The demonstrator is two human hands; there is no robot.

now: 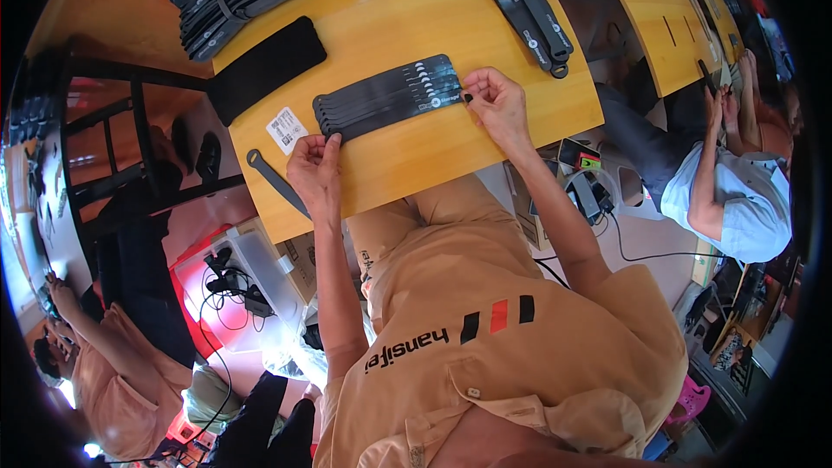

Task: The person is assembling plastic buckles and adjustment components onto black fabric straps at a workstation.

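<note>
A row of overlapping black straps (381, 94) lies flat on the wooden table (407, 0), with white printing near its right end. At the lower left corner of the row, my left hand (315, 175) pinches the end of the nearest strap between thumb and fingers. My right hand (499, 111) has its thumb and forefinger closed at the right end of the same row. A white printed label (286, 130) lies just beyond my left hand. Near the table's left edge rests a single black strap (276, 180) with a hole at its end, partly hidden by my left hand.
A bundled stack of black straps (230, 0) stands at the far left, and a black cloth-like piece (267, 69) lies below it. More straps (524, 13) sit at the far right. Co-workers sit at either side; cables and a clear bin (238, 282) are on the floor.
</note>
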